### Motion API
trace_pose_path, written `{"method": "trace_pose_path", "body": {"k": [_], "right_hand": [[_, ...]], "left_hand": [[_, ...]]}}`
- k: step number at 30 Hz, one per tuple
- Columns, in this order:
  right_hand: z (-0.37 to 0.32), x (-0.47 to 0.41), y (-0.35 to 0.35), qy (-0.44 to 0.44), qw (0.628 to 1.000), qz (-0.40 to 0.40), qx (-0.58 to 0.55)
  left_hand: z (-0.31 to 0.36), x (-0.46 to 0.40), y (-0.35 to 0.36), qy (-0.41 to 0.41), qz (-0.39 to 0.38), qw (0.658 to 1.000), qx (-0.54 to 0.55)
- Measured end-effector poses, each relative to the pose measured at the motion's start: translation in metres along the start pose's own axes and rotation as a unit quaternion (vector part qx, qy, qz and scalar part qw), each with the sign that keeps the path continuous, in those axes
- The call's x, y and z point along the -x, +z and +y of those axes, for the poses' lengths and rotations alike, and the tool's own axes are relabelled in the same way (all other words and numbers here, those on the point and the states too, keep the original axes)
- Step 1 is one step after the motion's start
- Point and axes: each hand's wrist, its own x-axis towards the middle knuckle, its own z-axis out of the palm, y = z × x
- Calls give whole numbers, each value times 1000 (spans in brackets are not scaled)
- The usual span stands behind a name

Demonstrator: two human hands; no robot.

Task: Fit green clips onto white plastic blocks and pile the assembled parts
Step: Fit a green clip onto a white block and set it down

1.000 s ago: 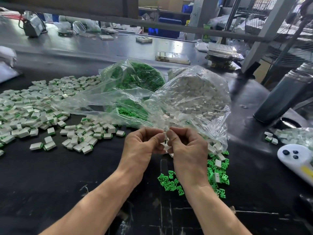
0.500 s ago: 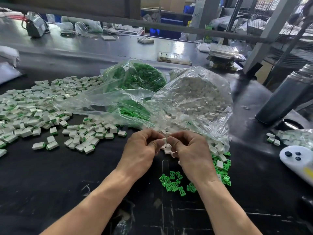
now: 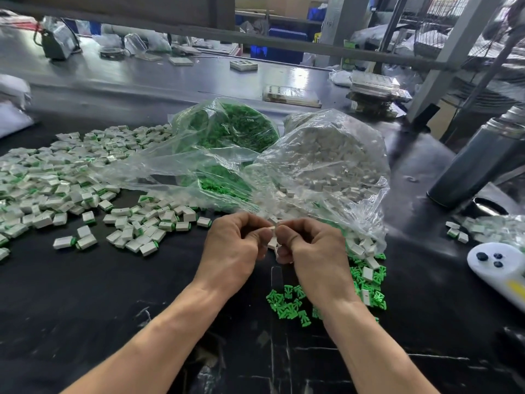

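My left hand (image 3: 235, 248) and my right hand (image 3: 312, 251) meet knuckle to knuckle above the black table, fingers curled, pinching a small white block (image 3: 270, 228) between their tips. Whether a green clip sits on it is hidden by the fingers. Loose green clips (image 3: 287, 304) lie just under my right wrist, with a few bare white blocks (image 3: 368, 273) among them. A wide pile of assembled white-and-green parts (image 3: 71, 189) spreads over the left of the table.
Two clear plastic bags lie behind my hands, one full of green clips (image 3: 227, 129), one full of white blocks (image 3: 326, 155). A grey metal flask (image 3: 477, 160) and a white controller (image 3: 500, 265) sit at the right. A few more parts (image 3: 457, 231) lie beside them.
Both hands stayed together at the same spot, their fingers working the small white block; the view shifted slightly.
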Motion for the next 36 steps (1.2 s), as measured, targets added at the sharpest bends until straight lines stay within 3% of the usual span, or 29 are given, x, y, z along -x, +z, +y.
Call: {"method": "trace_pose_path", "body": {"k": [4,13,19,25,36], "right_hand": [[0,5,4,8,998,23,-52],[2,10,18,-27,995,85,-39],[-6,14,16,45,981,36,-186],[-7,11,9,19,989,18,-145],[0,6,6,-2,994,10,-105]], "left_hand": [[4,2,3,-21,-5,999,50],[5,5,10,-18,38,997,67],[8,5,9,-45,17,991,121],[6,0,3,5,0,999,41],[-2,-2,-2,23,-33,999,20]]}}
